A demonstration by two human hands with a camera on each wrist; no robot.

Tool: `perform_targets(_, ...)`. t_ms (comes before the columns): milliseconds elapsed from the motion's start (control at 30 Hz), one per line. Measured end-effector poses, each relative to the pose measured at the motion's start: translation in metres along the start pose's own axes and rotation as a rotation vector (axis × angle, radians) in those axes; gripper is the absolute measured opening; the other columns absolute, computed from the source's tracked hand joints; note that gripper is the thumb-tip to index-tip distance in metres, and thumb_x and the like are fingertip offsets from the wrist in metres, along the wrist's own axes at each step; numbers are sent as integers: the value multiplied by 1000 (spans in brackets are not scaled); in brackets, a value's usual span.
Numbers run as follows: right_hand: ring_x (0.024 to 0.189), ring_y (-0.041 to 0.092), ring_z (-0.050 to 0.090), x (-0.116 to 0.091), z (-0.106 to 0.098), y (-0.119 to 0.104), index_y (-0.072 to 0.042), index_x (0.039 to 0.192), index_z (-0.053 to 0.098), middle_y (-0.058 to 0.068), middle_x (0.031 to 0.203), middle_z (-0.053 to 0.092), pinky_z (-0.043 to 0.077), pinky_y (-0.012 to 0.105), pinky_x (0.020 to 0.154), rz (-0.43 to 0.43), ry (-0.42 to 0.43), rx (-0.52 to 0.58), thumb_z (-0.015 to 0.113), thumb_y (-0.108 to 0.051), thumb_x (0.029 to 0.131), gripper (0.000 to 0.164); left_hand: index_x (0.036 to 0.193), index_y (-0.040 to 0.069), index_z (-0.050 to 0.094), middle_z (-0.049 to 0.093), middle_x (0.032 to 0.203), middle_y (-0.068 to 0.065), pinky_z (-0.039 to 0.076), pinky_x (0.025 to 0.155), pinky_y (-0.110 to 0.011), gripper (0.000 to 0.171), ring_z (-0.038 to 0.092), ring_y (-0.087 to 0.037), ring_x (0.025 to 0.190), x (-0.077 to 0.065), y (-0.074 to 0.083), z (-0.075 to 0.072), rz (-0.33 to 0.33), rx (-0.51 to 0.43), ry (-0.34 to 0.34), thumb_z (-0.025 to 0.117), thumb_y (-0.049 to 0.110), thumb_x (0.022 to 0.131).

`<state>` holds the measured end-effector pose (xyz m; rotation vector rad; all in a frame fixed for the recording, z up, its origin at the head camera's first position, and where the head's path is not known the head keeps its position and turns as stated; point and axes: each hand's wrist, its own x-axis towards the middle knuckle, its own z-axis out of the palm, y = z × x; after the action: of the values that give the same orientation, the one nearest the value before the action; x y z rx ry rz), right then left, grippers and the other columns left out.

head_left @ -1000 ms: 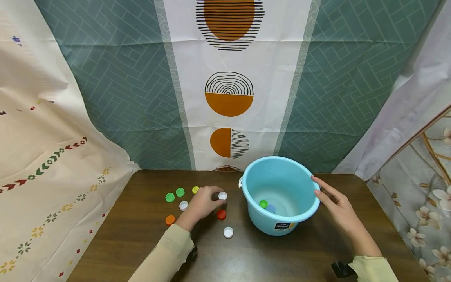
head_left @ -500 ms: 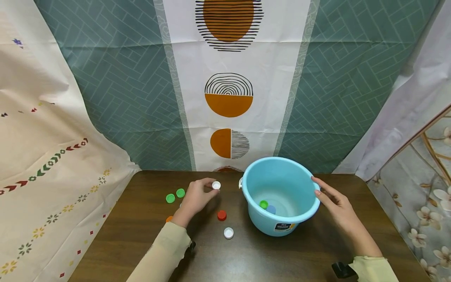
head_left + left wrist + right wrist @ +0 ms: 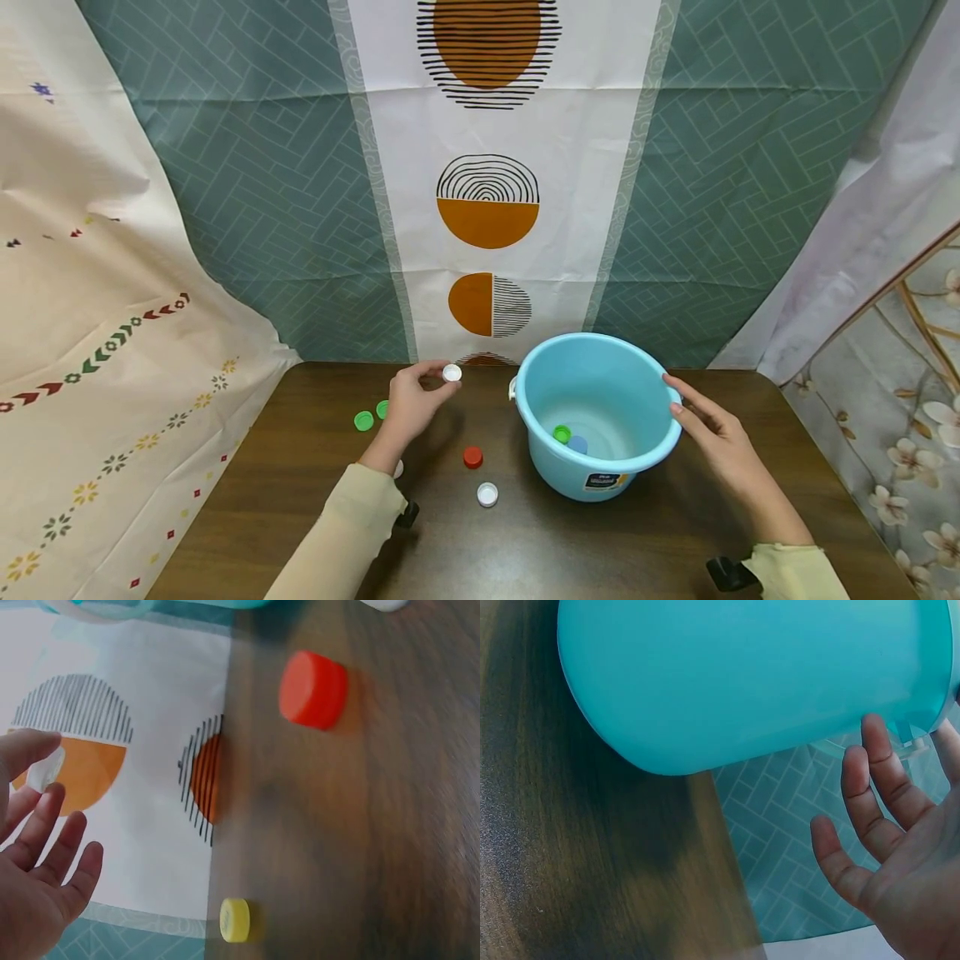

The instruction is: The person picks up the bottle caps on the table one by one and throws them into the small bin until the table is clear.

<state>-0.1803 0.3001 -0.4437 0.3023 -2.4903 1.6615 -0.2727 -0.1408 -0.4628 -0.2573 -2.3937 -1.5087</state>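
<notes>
My left hand (image 3: 408, 404) pinches a white bottle cap (image 3: 452, 372) between thumb and fingertips, raised over the back of the table. Its other fingers spread loosely in the left wrist view. To its right stands a light blue bucket (image 3: 551, 467), upright, with a green cap (image 3: 561, 433) and a blue cap (image 3: 577, 445) on its bottom. My right hand (image 3: 723, 450) holds the bucket's right rim with thumb and index finger; the remaining fingers hang beside the outer wall. Between left hand and bucket lie a red cap (image 3: 472, 457) and another white cap (image 3: 487, 494).
Two green caps (image 3: 363, 421) lie left of the left hand, and a white cap (image 3: 399, 469) is partly hidden by the wrist. A yellow cap (image 3: 235, 920) shows in the left wrist view. The dark wooden table (image 3: 247, 500) ends at a patterned curtain (image 3: 300, 208).
The left hand has lifted the white cap off the table and moved it back and slightly left. Its arm now covers the orange cap. The right hand and bucket have stayed put.
</notes>
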Motion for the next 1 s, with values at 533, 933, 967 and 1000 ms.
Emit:
perform_targets(533,114,6,57,1,0,-1,-22,150,43,4,148,45,48,17,86,9,3,-16,49,-26,104,46,109,-4,70,70,102,-18,54,84,-40,29,66,-32,91,10,58,-3,28,-219,-11,77,10,84)
perform_targets(933,117,1,53,0,0,-1,-22,150,43,1,150,44,47,16,87,7,5,-7,49,-26,104,46,110,5,71,69,106,-7,48,95,-48,31,63,-32,104,21,71,18,53,-254,-37,79,20,84)
perform_targets(967,116,2,54,0,0,-1,-22,150,43,2,149,44,47,16,86,9,5,-10,49,-26,104,46,110,7,72,69,106,-5,49,94,-46,31,63,-30,103,22,69,21,58,-255,-38,79,23,84)
perform_targets(1000,115,2,55,0,0,-1,-22,150,43,2,149,45,47,16,86,12,4,-11,49,-26,104,46,109,10,72,69,106,-3,50,93,-43,31,63,-28,103,24,67,23,61,-256,-41,80,26,84)
